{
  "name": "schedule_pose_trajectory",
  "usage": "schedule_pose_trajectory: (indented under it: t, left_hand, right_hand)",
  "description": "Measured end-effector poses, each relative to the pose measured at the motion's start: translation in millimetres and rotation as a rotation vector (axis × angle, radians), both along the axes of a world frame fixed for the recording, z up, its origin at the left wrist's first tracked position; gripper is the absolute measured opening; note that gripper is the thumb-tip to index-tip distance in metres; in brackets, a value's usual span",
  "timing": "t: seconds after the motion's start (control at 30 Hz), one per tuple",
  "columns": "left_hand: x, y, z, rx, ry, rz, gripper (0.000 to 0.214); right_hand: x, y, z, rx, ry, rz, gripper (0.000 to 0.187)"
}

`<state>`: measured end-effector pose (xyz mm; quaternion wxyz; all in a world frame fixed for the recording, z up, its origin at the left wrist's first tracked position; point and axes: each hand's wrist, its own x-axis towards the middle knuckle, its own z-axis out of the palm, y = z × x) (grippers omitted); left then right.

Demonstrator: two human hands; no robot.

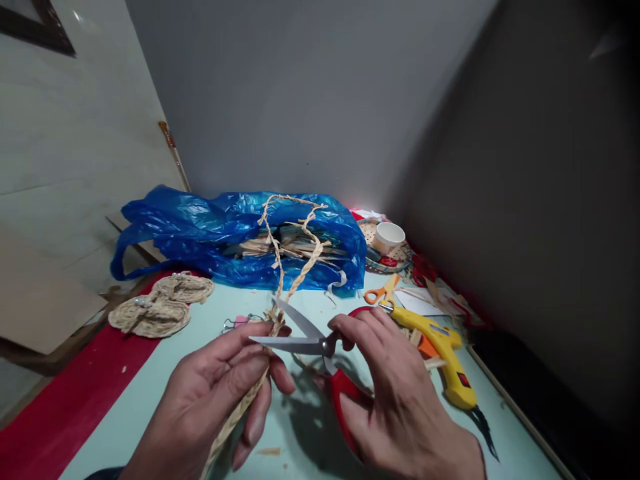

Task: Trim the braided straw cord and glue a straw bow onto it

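My left hand [225, 387] pinches a braided straw cord [305, 270] between thumb and fingers. One stretch of the cord runs down under the palm; the rest loops up over the blue plastic bag. My right hand [395, 380] grips red-handled scissors [305, 337], fingers through the handles. The blades are spread apart, with the cord between them just above my left fingertips. Loose fibre ends stick out of the cord near the blades.
A blue plastic bag [190, 227] holding dried straw lies at the back. Woven straw slippers [150, 317] rest at left. On the right are a yellow glue gun [440, 340], orange scissors [384, 291] and a white cup [389, 237] on a woven tray.
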<state>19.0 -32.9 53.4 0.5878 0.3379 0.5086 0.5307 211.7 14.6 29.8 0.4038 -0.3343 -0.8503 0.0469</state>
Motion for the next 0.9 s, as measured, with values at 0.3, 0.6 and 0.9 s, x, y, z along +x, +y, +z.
schedule_pose_trajectory:
  t: [0.3,0.6,0.9]
  left_hand:
    - [-2.5,-3.0,-3.0,-0.028,0.091,-0.009,0.031]
    - [-5.8,-3.0,-1.9,-0.051,0.174,-0.116,0.036]
    - [-16.4,2.1,-14.4,-0.008,0.203,-0.236,0.039]
  right_hand:
    - [5.4,6.6,-8.1,0.132,-0.161,0.002,0.037]
    - [8.2,7.9,-13.0,0.216,-0.193,0.012,0.028]
    - [7.9,6.8,-14.7,0.31,-0.178,-0.015,0.019]
